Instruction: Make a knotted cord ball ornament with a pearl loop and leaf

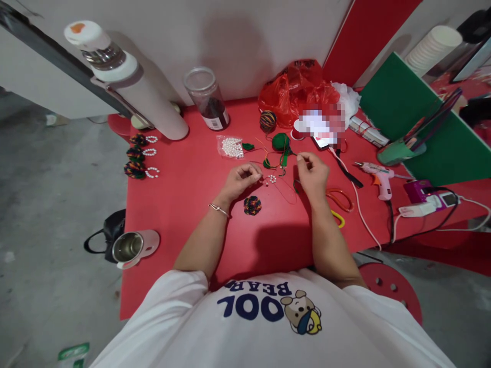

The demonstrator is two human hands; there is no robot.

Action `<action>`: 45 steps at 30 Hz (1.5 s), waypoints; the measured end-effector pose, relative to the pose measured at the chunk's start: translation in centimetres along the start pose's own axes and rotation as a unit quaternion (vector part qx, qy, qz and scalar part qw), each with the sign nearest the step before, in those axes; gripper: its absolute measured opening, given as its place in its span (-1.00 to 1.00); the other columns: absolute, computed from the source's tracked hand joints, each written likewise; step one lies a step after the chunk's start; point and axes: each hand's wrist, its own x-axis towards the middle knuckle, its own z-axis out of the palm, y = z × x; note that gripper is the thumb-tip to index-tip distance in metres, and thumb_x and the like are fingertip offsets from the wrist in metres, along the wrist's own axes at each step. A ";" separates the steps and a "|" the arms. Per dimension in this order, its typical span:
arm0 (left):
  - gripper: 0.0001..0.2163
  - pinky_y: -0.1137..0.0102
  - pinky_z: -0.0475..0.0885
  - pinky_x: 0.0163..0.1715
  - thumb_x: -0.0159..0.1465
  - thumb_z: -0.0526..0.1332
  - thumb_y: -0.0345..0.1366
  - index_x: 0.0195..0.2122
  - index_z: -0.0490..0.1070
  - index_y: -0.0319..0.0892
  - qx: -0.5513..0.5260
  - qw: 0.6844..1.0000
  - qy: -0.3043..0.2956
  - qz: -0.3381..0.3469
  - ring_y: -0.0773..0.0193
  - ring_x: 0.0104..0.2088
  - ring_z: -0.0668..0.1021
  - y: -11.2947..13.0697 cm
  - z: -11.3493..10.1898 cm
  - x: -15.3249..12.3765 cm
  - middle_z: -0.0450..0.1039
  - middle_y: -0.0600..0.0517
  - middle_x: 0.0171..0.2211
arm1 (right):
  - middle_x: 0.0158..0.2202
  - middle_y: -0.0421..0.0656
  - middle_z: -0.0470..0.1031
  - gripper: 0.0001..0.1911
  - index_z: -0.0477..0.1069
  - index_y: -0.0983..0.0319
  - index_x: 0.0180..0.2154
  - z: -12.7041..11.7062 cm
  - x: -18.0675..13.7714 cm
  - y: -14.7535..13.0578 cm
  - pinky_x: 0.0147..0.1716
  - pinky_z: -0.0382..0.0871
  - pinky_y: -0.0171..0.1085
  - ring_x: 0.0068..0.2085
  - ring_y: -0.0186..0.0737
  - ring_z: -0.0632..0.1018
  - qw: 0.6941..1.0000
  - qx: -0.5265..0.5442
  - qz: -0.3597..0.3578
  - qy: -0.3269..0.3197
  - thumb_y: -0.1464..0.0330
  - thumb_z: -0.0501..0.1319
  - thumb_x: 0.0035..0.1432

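Observation:
My left hand rests on the red table, fingers pinched at a short string of white beads. To its right my right hand is closed in a pinch, seemingly on a thin thread that is too fine to see clearly. A dark multicoloured yarn pompom lies just in front of my left hand. A clear bag of white beads and green yarn lie beyond the hands.
A white flask and a clear jar stand at the back. Three finished pompoms with bead loops sit at the left edge. A steel cup, pink glue gun, power strip, red bag and scissors surround the work area.

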 end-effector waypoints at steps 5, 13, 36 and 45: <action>-0.54 0.53 0.36 -0.64 0.11 0.59 0.03 -0.44 0.43 -0.20 -0.048 0.998 0.025 -0.039 0.47 -0.66 0.45 -0.1 0.7 0.2 0.62 0.00 -0.47 | -0.22 -0.10 0.70 -0.80 0.67 0.12 -0.20 -0.3 0.4 1.3 -0.14 0.49 -0.10 -0.25 -0.07 0.62 0.995 -0.062 -0.034 -0.070 0.20 0.28 0.33; -0.63 0.55 0.37 -0.67 -0.02 0.65 -0.13 -0.41 0.56 -0.23 -0.052 0.995 0.049 -0.065 0.44 -0.67 0.49 -0.7 1.1 0.6 0.55 0.06 -0.59 | -0.24 -0.03 0.60 -0.84 0.70 0.12 -0.17 2.4 -0.5 1.3 -0.08 0.47 -0.03 -0.11 0.04 0.56 0.973 -0.153 -0.104 -0.140 0.28 0.32 0.31; -0.62 0.48 0.44 -0.54 -0.03 0.66 -0.06 -0.38 0.65 -0.24 -0.045 0.997 0.055 -0.039 0.40 -0.50 0.55 -0.3 1.5 0.5 0.60 -0.03 -0.33 | -0.21 -0.13 0.63 -0.72 0.69 0.11 -0.22 3.0 -2.1 -2.3 -0.12 0.55 -0.15 -0.17 -0.17 0.60 0.974 0.136 -0.078 -0.162 0.08 0.33 0.35; -0.51 0.55 0.14 -0.69 -0.11 0.68 0.05 -0.52 0.58 -0.28 -0.090 0.988 -0.003 -0.125 0.53 -0.69 0.28 0.3 0.4 0.6 0.36 0.10 -0.65 | -0.09 -0.14 0.67 -0.84 0.73 0.04 -0.19 3.7 -2.8 -2.2 0.08 0.58 -0.09 -0.04 -0.16 0.66 0.965 0.145 -0.135 -0.173 0.21 0.35 0.39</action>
